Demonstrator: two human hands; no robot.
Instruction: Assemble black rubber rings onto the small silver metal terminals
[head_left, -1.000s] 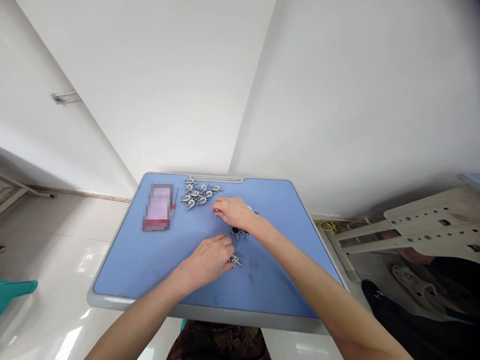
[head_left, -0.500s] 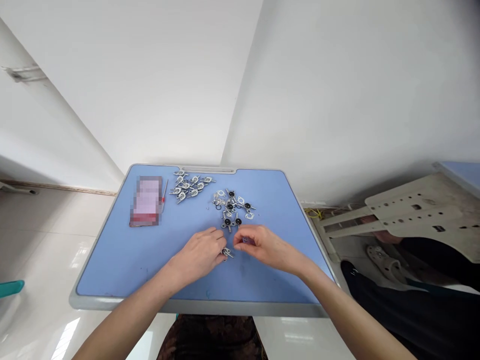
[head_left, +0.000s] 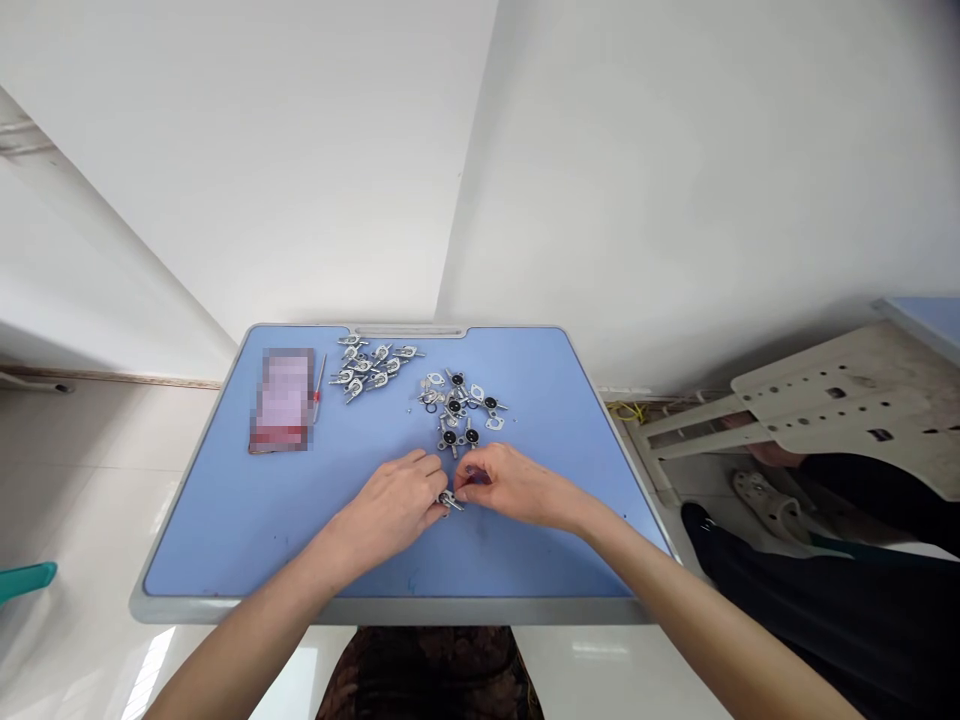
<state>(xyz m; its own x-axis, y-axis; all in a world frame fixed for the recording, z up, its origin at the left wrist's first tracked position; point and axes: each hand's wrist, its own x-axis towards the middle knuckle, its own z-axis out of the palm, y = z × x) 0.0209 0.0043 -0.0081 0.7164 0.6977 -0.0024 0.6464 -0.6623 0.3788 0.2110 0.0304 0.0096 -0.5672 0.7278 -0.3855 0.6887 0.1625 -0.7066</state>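
My left hand (head_left: 405, 493) is closed around a small metal valve (head_left: 448, 499), whose pipe stub points out to the right between thumb and fingers. Close by on the right, my right hand (head_left: 504, 482) has its thumb and fingertips pinched together at the valve's edge; whatever they hold is too small to make out. Just beyond the hands lie several valve bodies with black round centres (head_left: 454, 407). Flat oval metal plates (head_left: 495, 424) and dark rings (head_left: 430, 407) are scattered among them.
Several similar valves (head_left: 364, 366) lie grouped at the back of the blue table (head_left: 240, 520). A screwdriver (head_left: 318, 392) with red on it rests beside a blurred pink-and-red item (head_left: 283, 400). At right, another person's dark-clothed leg (head_left: 810, 610) shows near a beige table frame (head_left: 847, 400).
My right hand has moved slightly left, bringing its fingertips to the valve in my left hand. The whole view has shifted a little.
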